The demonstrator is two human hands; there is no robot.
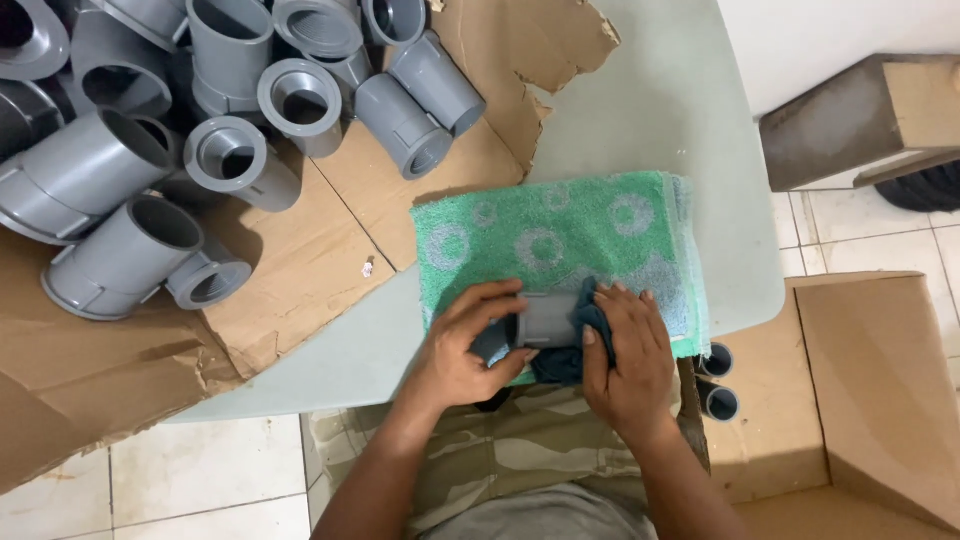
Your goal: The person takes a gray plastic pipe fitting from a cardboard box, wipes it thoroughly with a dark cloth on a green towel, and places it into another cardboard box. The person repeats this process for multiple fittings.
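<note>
My left hand grips a short grey plastic pipe fitting from its left side, over the near edge of a folded green towel with pale ring patterns. My right hand presses a dark blue cloth against the fitting's right end, with more of the cloth bunched beneath. Both hands sit at the front edge of a pale grey table, above my lap in camouflage trousers.
A pile of several grey pipe fittings lies on torn brown cardboard at the table's left. Two more grey fittings sit in a cardboard box on the right. White tiled floor lies below.
</note>
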